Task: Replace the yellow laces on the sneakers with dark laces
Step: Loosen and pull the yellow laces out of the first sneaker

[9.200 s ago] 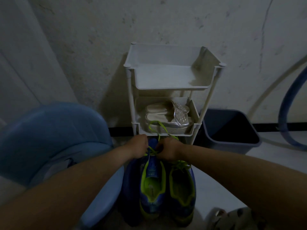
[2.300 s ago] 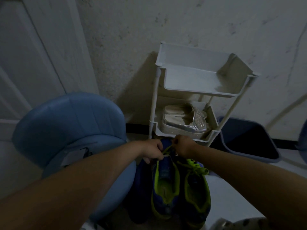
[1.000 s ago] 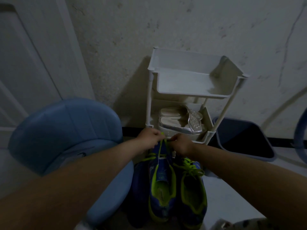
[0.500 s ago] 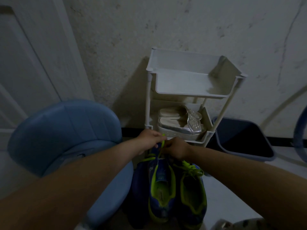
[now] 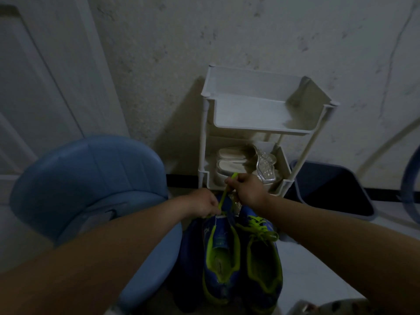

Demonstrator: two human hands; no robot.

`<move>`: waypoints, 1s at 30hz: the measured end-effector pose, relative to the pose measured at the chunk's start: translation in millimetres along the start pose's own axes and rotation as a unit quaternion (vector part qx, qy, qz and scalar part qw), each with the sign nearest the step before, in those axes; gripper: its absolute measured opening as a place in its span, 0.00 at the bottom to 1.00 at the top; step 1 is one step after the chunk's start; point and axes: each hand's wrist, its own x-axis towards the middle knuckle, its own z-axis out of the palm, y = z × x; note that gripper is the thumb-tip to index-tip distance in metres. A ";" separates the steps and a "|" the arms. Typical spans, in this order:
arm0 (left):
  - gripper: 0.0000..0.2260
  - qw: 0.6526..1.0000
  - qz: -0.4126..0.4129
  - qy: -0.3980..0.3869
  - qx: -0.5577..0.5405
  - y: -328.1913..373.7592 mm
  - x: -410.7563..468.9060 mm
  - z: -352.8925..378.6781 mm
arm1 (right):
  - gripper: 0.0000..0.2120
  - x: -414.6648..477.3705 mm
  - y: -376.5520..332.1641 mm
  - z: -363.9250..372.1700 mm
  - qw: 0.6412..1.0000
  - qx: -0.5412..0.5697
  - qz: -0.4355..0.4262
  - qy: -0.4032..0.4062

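While the right hand point(image 5: 247, 192) pinches the yellow lace point(image 5: 223, 196) taut, the left hand point(image 5: 201, 204) curls at the sneaker point(image 5: 219, 253) eyelets — grasp unclear.

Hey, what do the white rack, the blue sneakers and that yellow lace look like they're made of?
White rack: likely moulded plastic with a matte finish. The trays are smooth, one-piece and round-cornered, on thin posts.
Blue sneakers: probably a synthetic fabric upper with padded yellow-green lining. The dim light hides any weave.
Yellow lace: seemingly woven textile. It is a flat, flexible band pulled straight.
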 end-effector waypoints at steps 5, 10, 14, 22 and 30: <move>0.12 0.996 -0.003 0.063 -0.070 13.3 -1.3 -4.6 | 0.10 1.0 4.8 -1.3 0.985 -0.138 0.034 -0.095; 0.10 0.955 0.023 0.158 -0.251 31.6 -6.0 -14.1 | 0.04 -13.2 6.6 2.0 0.975 -0.135 0.044 -0.172; 0.09 0.948 0.031 0.159 -0.273 32.8 -8.4 -16.4 | 0.07 -11.2 7.2 4.0 0.976 -0.142 0.046 -0.162; 0.10 0.966 -0.020 0.131 -0.222 24.0 -0.2 -14.7 | 0.15 -2.3 8.1 4.6 0.981 -0.167 0.028 -0.092; 0.11 0.998 -0.031 -0.054 0.015 8.1 -4.7 -3.0 | 0.16 9.6 4.5 1.0 0.996 -0.051 -0.042 0.056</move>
